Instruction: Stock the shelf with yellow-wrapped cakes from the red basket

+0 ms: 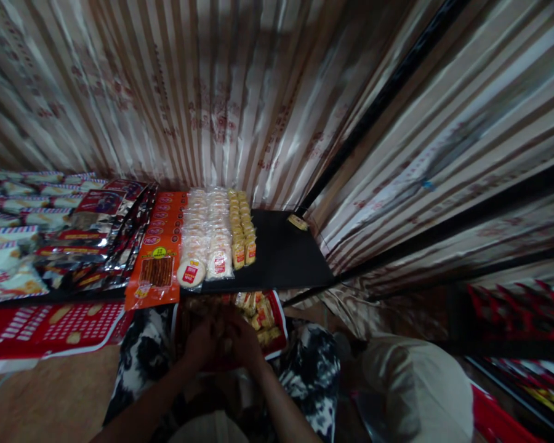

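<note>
Both hands meet low in the middle, in shadow, over a red box [277, 320] holding several small yellow snack packets [261, 317]. My left hand [200, 344] and my right hand [244, 344] have their fingers curled together around something dark that I cannot make out. Just above them a black shelf [286, 255] carries rows of round white cakes in clear wrap [207, 237] and a row of small yellow packets [242, 231].
Orange snack packs [159, 249], dark red foil bags [104, 231] and white-blue packets [13, 234] fill the shelf's left. One loose packet [298, 221] lies at the back right. A striped curtain hangs behind. A red carton [50, 329] sits lower left, a pale bag [415, 387] lower right.
</note>
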{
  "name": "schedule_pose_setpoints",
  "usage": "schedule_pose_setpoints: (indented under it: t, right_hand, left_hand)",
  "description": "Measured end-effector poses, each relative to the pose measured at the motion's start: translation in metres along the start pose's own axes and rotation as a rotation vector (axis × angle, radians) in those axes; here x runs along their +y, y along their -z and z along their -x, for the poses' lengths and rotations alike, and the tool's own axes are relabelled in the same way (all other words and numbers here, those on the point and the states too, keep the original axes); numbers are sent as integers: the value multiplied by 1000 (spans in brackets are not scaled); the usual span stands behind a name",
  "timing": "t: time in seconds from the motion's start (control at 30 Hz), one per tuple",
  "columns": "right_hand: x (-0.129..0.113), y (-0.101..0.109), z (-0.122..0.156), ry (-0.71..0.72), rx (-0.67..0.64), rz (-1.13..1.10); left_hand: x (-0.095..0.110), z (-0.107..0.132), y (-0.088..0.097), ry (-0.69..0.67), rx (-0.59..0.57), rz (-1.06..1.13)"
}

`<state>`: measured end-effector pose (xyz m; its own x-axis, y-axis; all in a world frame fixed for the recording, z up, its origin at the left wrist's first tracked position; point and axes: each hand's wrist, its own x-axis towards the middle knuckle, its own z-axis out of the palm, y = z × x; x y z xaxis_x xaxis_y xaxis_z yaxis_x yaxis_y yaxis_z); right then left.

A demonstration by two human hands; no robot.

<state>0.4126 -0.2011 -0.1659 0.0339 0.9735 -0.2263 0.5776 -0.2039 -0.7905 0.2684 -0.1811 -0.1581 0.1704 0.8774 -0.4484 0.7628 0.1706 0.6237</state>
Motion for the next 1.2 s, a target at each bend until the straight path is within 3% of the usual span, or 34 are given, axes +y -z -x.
schedule_pose_setpoints:
  t: [0.23, 0.43, 0.57, 0.8, 0.97, 1.07, 1.13, 1.2]
  right_hand:
    - [-5, 11, 0, 1, 110, -289]
    - [-17, 25, 2, -31, 35, -527]
    - [-23, 30, 3, -67, 19, -711]
    - [-35, 50, 7, -177, 105, -948]
    - [-37, 64, 6, -331, 104, -1104]
    - [-36, 66, 5, -420, 24, -1232]
    - [-34, 65, 3, -438, -13, -1267]
    - [-30, 63, 1, -388, 37, -1194]
  left_hand:
    - [17, 9, 18, -42, 276, 289]
    - [38, 4, 25, -105, 351, 640]
    - [52, 3, 33, -143, 289, 781]
    - [76, 10, 45, -194, 60, 1032]
    - [90, 9, 55, -207, -100, 983]
    - [95, 7, 55, -199, -155, 974]
    - [96, 4, 53, -179, -174, 1003]
    - [98, 0, 51, -161, -149, 1013]
